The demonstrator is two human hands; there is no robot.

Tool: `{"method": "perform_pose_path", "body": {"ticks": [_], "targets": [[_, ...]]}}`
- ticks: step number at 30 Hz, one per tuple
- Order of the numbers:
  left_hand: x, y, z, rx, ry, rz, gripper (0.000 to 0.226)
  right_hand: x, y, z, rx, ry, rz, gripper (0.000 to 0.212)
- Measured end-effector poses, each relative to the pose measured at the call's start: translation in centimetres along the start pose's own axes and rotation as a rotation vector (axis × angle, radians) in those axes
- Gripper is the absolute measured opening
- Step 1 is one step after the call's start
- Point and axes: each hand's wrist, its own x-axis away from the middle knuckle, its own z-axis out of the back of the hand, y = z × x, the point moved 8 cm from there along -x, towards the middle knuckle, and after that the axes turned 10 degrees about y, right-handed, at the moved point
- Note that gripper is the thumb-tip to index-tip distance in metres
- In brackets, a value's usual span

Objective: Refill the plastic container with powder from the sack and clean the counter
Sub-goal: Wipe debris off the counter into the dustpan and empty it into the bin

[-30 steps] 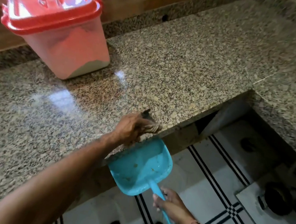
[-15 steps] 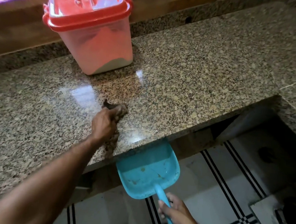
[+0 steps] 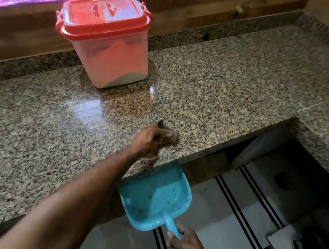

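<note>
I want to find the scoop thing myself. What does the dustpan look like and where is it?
Look at the speckled stone counter and follow its front edge down to where it ends above the striped floor. Just below that edge the right hand holds the dustpan by its thin handle. It is the only bright blue thing there, a flat scoop with a few crumbs inside.

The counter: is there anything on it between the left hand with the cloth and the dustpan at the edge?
Nothing visible. Bare counter lies between the left hand and the dustpan.
</note>
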Motion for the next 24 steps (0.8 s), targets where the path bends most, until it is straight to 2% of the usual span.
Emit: {"method": "perform_pose_path", "body": {"ticks": [1,4,7,11,13,14,17,19,21,23,24], "targets": [[-0.5,0.7,-1.1,0.041,-0.035,-0.004,0.027,0.1,0.0,0.0,-0.007,0.004,0.002,0.026],[-0.2,0.6,-2.6,-0.053,-0.077,-0.008,0.031,0.3,0.1,0.3,-0.013,0.045,0.012,0.022],[2.3,-0.3,-2.1,-0.094,-0.096,-0.094,0.031,0.9,0.6,0.6,-0.021,0.106,0.003,0.017],[6.4,-3.3,-0.4,-0.135,-0.134,-0.115,0.033,1.6,0.9,-0.2,-0.041,0.125,0.012,0.011],[8.4,-3.9,1.8,-0.148,-0.099,-0.110,0.024,2.0,1.0,-1.2,-0.024,0.101,0.025,0.013],[9.5,-4.5,2.9,-0.148,-0.081,-0.069,0.020,2.0,1.1,-1.7,-0.024,0.095,0.028,0.015],[12.5,-6.1,5.0,-0.111,-0.069,0.046,0.034,2.5,1.4,-3.6,-0.042,0.080,0.016,0.018],[13.7,-6.4,6.1,-0.071,-0.071,0.114,0.032,2.7,1.5,-5.1,-0.055,0.060,0.020,0.020],[13.7,-6.9,7.1,0.175,-0.017,0.324,0.030,2.9,1.3,-6.0,-0.057,0.054,0.033,0.022],[13.9,-9.1,9.2,0.438,0.165,0.597,0.030,3.1,1.2,-7.1,-0.051,0.052,0.043,0.022],[14.2,-10.0,10.1,0.449,0.217,0.674,0.030,3.2,1.3,-7.4,-0.047,0.054,0.046,0.022]]}}
